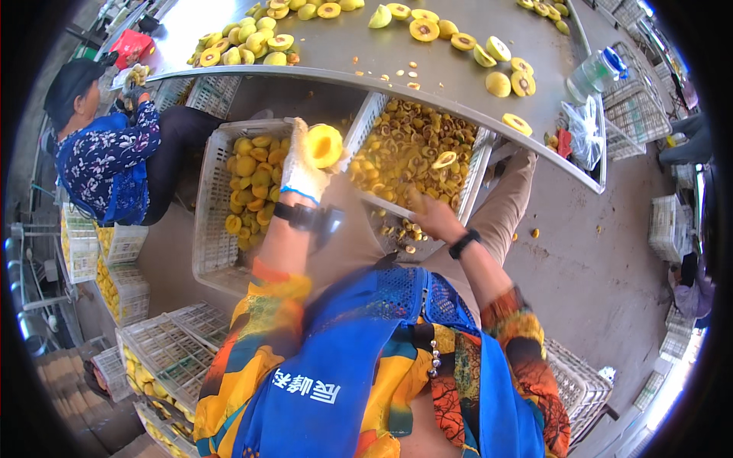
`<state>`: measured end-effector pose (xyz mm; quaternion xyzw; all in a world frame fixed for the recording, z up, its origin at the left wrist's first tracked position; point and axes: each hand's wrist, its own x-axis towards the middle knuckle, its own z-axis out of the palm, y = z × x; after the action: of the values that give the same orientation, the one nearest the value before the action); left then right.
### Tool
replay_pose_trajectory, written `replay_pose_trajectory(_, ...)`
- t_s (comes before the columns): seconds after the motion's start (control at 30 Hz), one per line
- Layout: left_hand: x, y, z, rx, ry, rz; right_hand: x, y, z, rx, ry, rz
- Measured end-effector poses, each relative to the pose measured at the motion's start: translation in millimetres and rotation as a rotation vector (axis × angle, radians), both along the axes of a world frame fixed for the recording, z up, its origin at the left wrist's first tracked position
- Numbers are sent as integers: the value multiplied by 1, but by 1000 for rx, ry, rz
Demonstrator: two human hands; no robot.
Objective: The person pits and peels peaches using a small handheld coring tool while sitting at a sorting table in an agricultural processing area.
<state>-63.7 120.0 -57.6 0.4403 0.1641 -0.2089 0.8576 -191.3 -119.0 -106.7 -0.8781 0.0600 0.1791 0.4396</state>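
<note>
Gloved left hand (303,172) grips a peach half (324,145) cut-face up; bare right hand (429,214), apparently closed, reaches toward the pit crate (482,156).

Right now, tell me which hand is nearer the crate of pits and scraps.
Right. The right hand reaches over the crate of pits and scraps at its near edge; the gloved left hand holds a peach half beside it.

The left hand (304,164), in a white knitted glove, is raised with fingers curled closed, a black watch on its wrist. The bare right hand (432,214) reaches forward and down, fingers curled, a dark band on its wrist.
</note>
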Motion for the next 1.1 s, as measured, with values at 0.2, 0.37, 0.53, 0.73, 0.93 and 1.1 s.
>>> replay_pose_trajectory(0.2, -2, 78, -10, 125, -84, 7, -3, -11, -23, -43, 29, -93)
replay_pose_trajectory(0.37, 16, 58, 12, 1523, -657, -8, -9, -16, -9, -76, -165, -247)
replay_pose_trajectory(0.53, 34, -136, 69, 1327, -1283, -208, -30, -19, 8, 27, -169, -356)
replay_pose_trajectory(0.73, 30, -319, 57, 1486, -1347, -1001, -73, -28, 26, -82, -295, -425)
replay_pose_trajectory(0.93, 56, -345, 16, 1213, -1143, -1102, -116, -53, 13, -46, -357, -681)
replay_pose_trajectory(1.1, 70, -326, -5, 1096, -1075, -757, -98, -81, 7, 287, -389, -978)
